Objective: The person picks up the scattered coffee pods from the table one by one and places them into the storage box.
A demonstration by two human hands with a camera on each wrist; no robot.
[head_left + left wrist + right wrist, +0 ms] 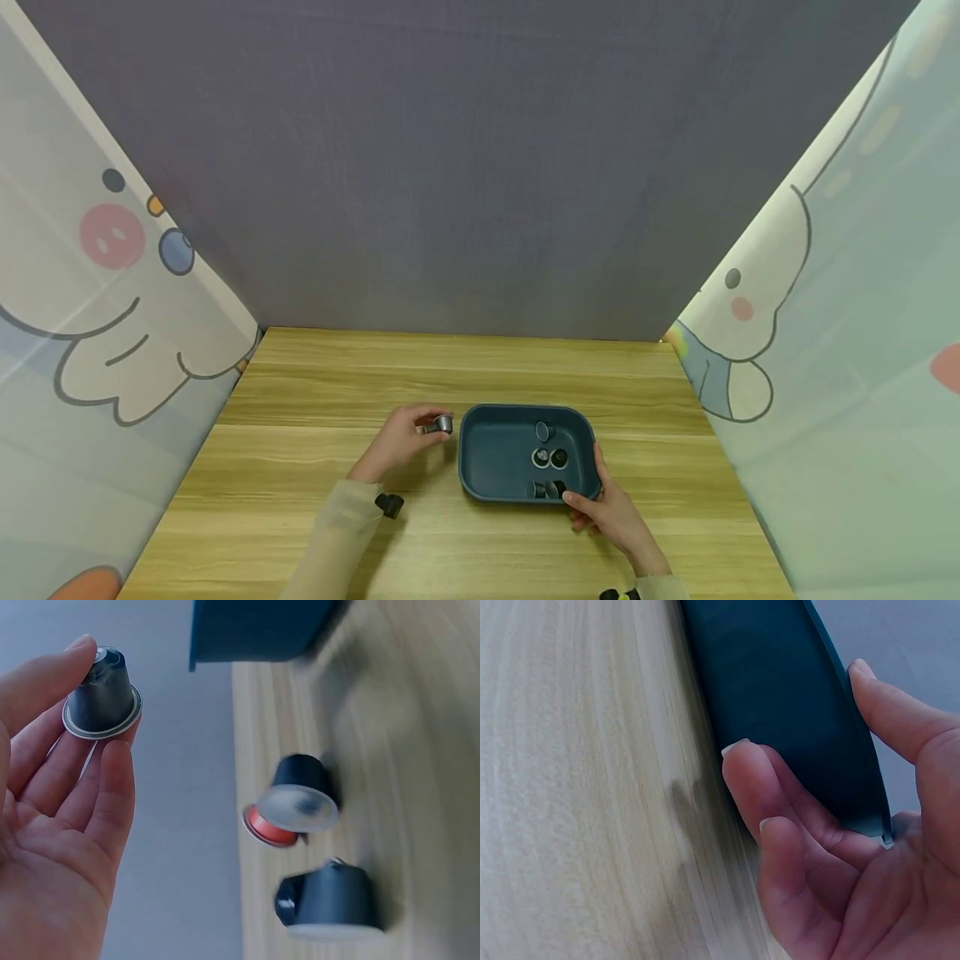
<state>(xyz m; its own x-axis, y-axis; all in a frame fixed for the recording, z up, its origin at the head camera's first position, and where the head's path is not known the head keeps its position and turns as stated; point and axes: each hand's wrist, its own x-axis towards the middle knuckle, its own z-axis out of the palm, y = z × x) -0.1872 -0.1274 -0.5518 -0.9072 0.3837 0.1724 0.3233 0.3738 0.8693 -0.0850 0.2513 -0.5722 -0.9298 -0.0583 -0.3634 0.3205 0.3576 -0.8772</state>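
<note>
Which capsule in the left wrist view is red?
The red capsule is the one partly hidden behind a dark capsule. Its red body sets it apart: the left hand's held capsule and the others there are dark.

We see a blue rounded-rectangular tray on a yellow-brown wooden table, dark cup-shaped capsules in its right part, other capsules and the left hand to its left, the right hand at its near-right corner.
</note>
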